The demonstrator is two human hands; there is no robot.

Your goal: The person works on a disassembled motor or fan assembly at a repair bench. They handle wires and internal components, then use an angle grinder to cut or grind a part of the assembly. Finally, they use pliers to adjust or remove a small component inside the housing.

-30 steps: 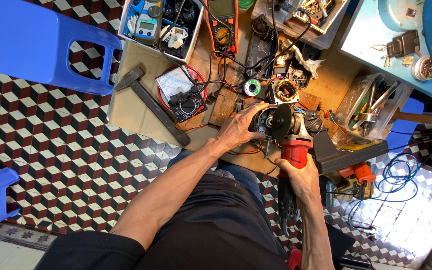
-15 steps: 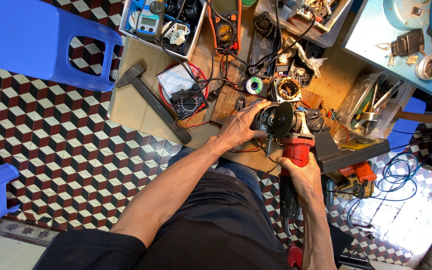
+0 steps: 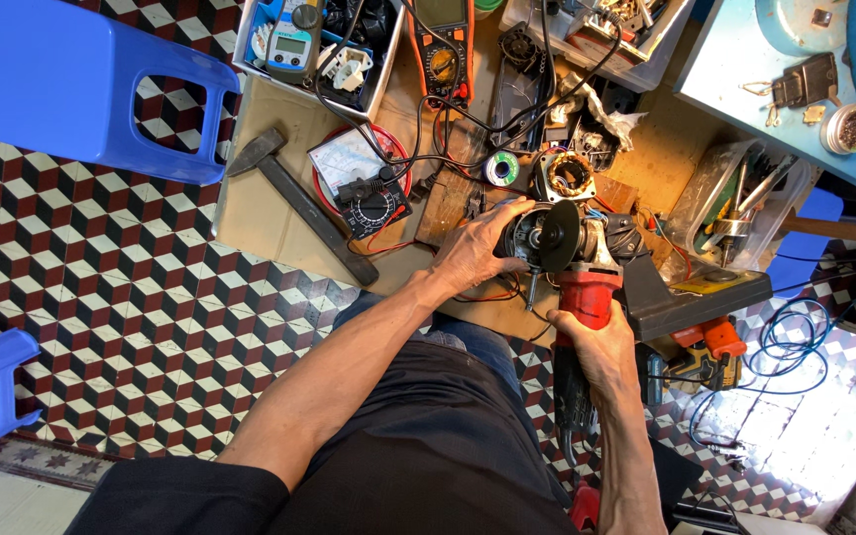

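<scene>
Seemingly, both hands grip the grinder (image 3: pixel 572 260); clear tub (image 3: pixel 735 198) holds tools.

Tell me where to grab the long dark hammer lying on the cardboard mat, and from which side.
Take the long dark hammer by the bare middle of its handle, coming from above. It lies flat and diagonal on the cardboard mat, head toward the blue plastic stool. The far handle end sits close to the red-rimmed round meter, so the middle probably gives fingers more room.

The person wears a black short-sleeved top and dark trousers. Both forearms are bare. The left hand (image 3: pixel 473 253) and right hand (image 3: pixel 596 342) are ungloved.
</scene>
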